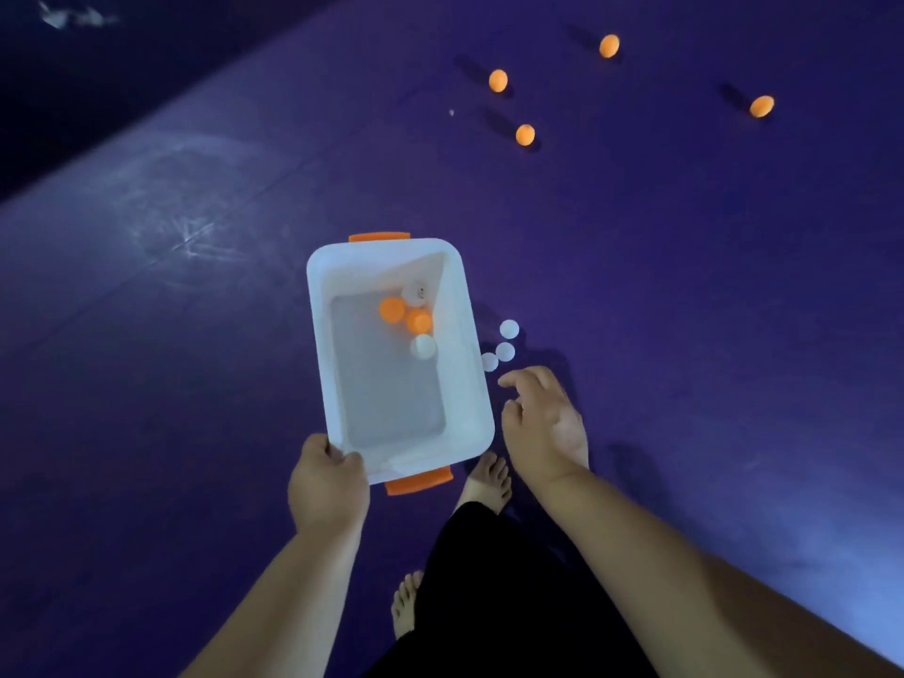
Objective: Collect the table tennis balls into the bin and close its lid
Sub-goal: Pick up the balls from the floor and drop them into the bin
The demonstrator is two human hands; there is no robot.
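While white bin [320, 345] was gripped by left hand [327, 482], two orange balls [391, 309] and two white balls [423, 345] were seen inside, right hand [543, 428] spread empty near three loose balls [505, 351]

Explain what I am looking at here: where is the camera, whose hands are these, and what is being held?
No machine here: the grips are a person's two bare hands, seen from a camera worn on the head, looking down. The left hand holds the white bin by its near corner. Inside lie two orange balls and two white balls. The right hand, empty, reaches towards three white balls on the purple floor. Farther off lie four orange balls. No lid shows.
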